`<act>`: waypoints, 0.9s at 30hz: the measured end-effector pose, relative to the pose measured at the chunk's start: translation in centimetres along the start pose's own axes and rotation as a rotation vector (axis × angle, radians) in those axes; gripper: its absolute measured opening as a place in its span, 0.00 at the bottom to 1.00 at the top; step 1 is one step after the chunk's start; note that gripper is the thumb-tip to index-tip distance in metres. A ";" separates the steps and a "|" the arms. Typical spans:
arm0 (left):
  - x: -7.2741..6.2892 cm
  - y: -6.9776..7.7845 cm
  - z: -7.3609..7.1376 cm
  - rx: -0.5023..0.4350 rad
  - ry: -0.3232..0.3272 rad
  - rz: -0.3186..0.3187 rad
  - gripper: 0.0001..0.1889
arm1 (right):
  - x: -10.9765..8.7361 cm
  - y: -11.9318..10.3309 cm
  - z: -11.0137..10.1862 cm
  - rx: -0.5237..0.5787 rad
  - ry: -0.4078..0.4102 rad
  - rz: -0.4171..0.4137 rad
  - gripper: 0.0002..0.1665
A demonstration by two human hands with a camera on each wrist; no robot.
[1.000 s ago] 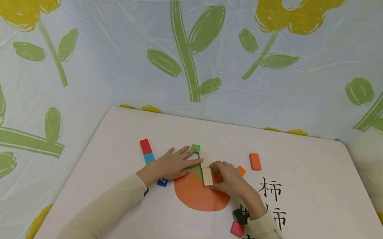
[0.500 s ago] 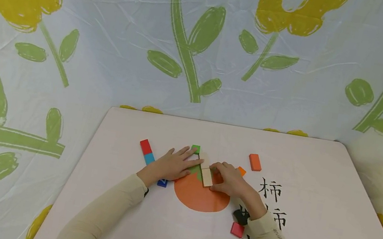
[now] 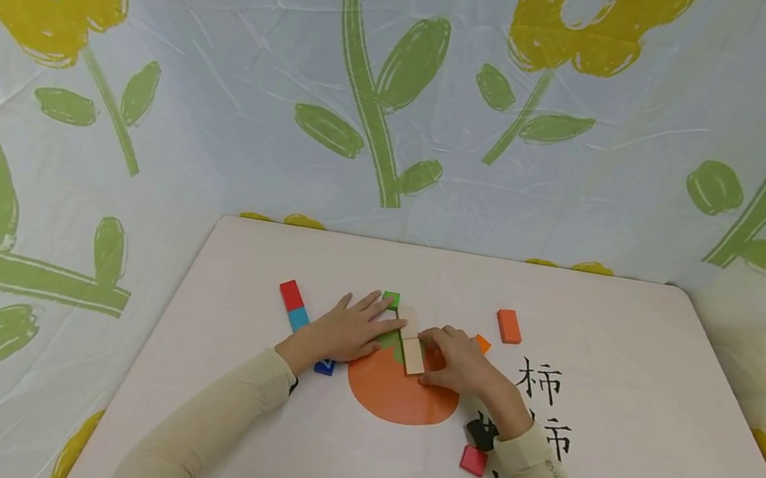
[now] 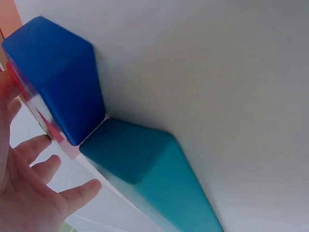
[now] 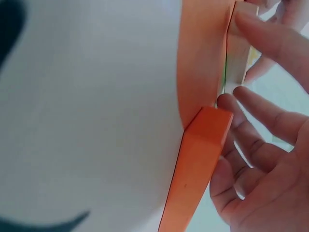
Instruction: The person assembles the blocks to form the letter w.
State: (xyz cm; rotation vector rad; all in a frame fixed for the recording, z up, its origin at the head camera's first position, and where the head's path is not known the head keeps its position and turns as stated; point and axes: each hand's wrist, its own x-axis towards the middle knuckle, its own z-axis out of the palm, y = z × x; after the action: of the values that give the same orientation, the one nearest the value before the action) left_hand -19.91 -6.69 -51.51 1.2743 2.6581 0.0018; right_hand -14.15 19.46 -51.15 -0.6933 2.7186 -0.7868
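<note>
My right hand (image 3: 459, 362) pinches a pale wooden block (image 3: 413, 357) between thumb and fingers. The block lies lengthwise over the printed orange fruit, its far end meeting another pale block (image 3: 410, 324). My left hand (image 3: 347, 329) lies with fingers spread, one fingertip at the seam side of the pale blocks and others near a green block (image 3: 391, 300). In the left wrist view, a dark blue block (image 4: 72, 92) and a teal block (image 4: 149, 159) stand close beside that hand. The right wrist view shows an orange block (image 5: 195, 166) beside the right hand's curled lower fingers.
A red block (image 3: 291, 292) lies end to end with the light blue one at the left. Another orange block (image 3: 509, 326) lies at the back right. A black object (image 3: 480, 434) and a pinkish-red block (image 3: 473, 461) sit near the right forearm. Patterned cloth (image 3: 220, 119) surrounds the table (image 3: 637, 358).
The head view has tilted up very slightly. Both hands and the blocks keep their places.
</note>
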 end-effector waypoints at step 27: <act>-1.8 3.2 0.6 0.050 0.060 0.083 0.31 | -7.7 0.9 -1.0 0.193 0.191 0.048 0.30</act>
State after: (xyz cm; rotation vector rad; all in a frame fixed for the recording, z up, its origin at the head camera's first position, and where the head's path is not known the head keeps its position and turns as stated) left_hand -16.28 -6.11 -51.56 1.4217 2.6682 -0.0151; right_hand -8.18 24.44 -50.20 -0.5339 2.7622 -1.1390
